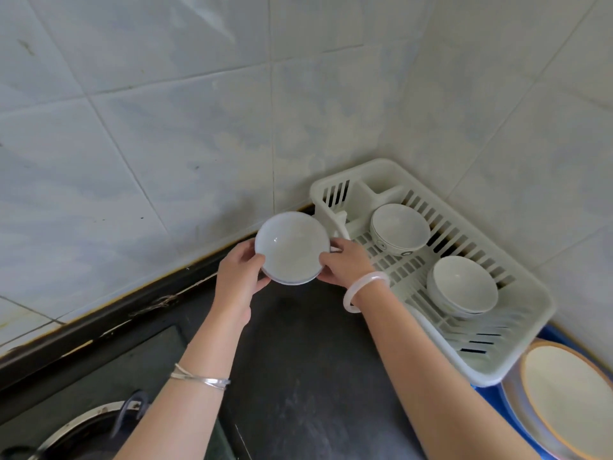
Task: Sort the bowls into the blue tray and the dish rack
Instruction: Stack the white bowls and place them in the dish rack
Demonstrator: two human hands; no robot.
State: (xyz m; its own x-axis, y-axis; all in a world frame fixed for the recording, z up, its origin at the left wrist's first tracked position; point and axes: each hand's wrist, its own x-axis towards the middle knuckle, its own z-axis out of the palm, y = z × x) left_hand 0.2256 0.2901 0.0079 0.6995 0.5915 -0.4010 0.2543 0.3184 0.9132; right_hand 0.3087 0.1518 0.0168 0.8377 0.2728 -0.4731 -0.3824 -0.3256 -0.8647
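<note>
White bowl point(292, 248) mouth-up, tipped toward the camera, both hands' fingers point(255, 260) clasping opposite rims.

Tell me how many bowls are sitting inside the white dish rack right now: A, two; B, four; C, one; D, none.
A: two white bowls rest in the dish rack, a far bowl and a near bowl, while a third, the held bowl, is outside the rack between the left hand and right hand.
</note>
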